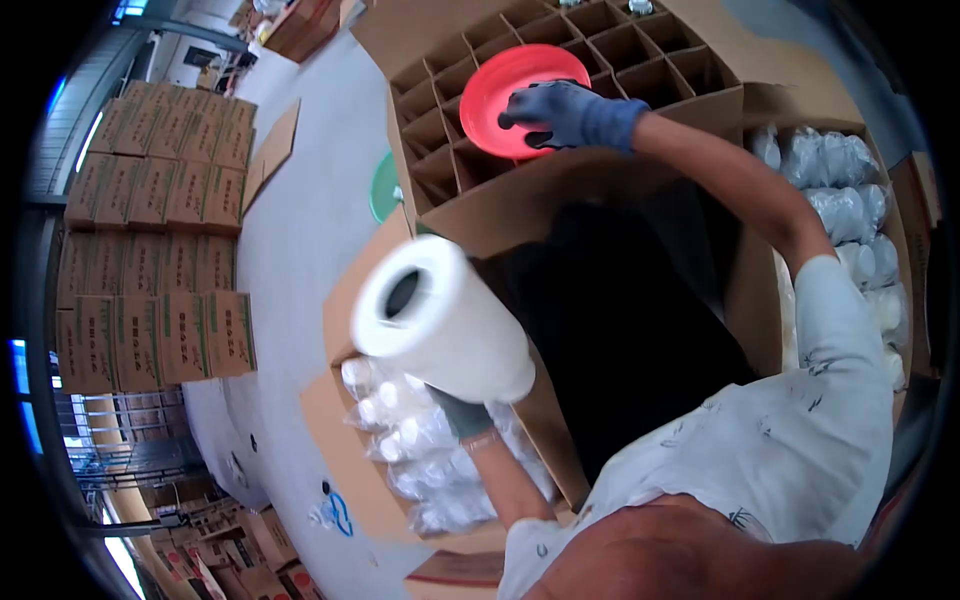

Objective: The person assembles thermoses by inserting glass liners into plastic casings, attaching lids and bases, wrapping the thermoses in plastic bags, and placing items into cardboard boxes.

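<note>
My left hand (462, 412), in a grey-green glove, grips a white hollow cylinder (460, 335) from below. The cylinder is tilted, with the round dark opening in its end toward the upper left; it hides most of my fingers. My right hand (565, 112), in a blue-grey glove with dark fingertips, is over a round red bowl (487, 95). Its fingers curl down inside the bowl; whether something small is between them I cannot make out. The bowl rests on top of a cardboard box (590, 160) split by cardboard dividers (440, 85) into square compartments.
Open cartons of plastic-wrapped white items stand to the left (430, 475) and right (845, 210) of my legs. A green round object (383, 187) is partly hidden beside the divided box. Stacked brown cartons (150, 250) rise at far left. A flat cardboard piece (272, 155) leans nearby.
</note>
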The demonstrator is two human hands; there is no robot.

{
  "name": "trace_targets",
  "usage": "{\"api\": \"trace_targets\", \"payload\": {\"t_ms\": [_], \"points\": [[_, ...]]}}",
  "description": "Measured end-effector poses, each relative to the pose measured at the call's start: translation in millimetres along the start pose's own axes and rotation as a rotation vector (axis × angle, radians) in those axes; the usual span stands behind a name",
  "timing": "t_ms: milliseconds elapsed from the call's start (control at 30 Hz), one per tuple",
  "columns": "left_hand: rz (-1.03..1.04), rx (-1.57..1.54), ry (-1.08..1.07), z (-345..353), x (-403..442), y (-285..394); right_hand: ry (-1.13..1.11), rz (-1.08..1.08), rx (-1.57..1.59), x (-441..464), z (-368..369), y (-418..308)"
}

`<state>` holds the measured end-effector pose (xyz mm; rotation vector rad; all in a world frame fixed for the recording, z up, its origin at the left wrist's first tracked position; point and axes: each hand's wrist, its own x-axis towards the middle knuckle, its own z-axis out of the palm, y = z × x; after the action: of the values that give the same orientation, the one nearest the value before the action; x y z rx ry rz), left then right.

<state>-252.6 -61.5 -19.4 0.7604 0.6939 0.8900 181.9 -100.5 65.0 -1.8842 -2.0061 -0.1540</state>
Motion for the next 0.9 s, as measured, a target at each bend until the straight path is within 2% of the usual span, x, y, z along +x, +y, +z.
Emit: {"api": "trace_targets", "payload": {"t_ms": [67,100,167,300,367,467,500,533,567,600,633,667,700,733,767,800,833,867,900], "points": [[0.021,0.152,0.06,20,0,24,-0.201,-0.142,-0.244,22,39,59],[0.045,0.377,0.196,11,6,12,-0.364,-0.124,-0.235,29,39,63],[0.056,0.444,0.096,11,11,14,-0.665,-0.11,-0.203,40,39,63],[0.057,0.563,-0.035,16,8,16,-0.578,-0.191,-0.261,43,50,69],[0.055,0.519,-0.014,19,11,13,-0.548,-0.181,-0.297,42,56,68],[0.108,0.557,-0.058,9,32,7,-0.261,0.164,-0.123,38,48,60],[0.13,0.586,-0.078,-3,48,1,0.032,0.231,0.195,39,60,75],[0.142,0.615,-0.091,-17,61,-5,0.287,0.462,0.552,45,76,88],[0.14,0.646,-0.09,-31,62,-10,0.402,0.78,1.147,41,54,68],[0.123,0.681,-0.077,-43,51,-14,0.392,0.734,1.527,36,62,82],[0.015,0.608,-0.093,-45,36,-12,0.349,0.737,1.593,27,61,75],[-0.085,0.531,-0.098,-37,33,-7,0.171,0.911,1.646,24,41,55],[-0.165,0.448,-0.107,-27,39,-5,0.131,0.891,1.781,9,19,23],[-0.222,0.359,-0.131,-22,41,-4,0.074,0.761,1.865,-9,4,-5],[-0.192,0.4,-0.142,-21,38,-5,0.112,0.542,1.737,-26,14,-26],[-0.158,0.444,-0.162,-18,37,-5,0.098,0.439,1.721,-36,17,-42],[-0.069,0.543,-0.191,-29,42,-13,0.088,0.336,1.705,-45,19,-58],[0.025,0.645,-0.21,-39,47,-20,0.015,0.348,1.809,-51,17,-71],[0.12,0.743,-0.22,-50,52,-27,0.212,0.07,1.512,-61,22,-81]]}}
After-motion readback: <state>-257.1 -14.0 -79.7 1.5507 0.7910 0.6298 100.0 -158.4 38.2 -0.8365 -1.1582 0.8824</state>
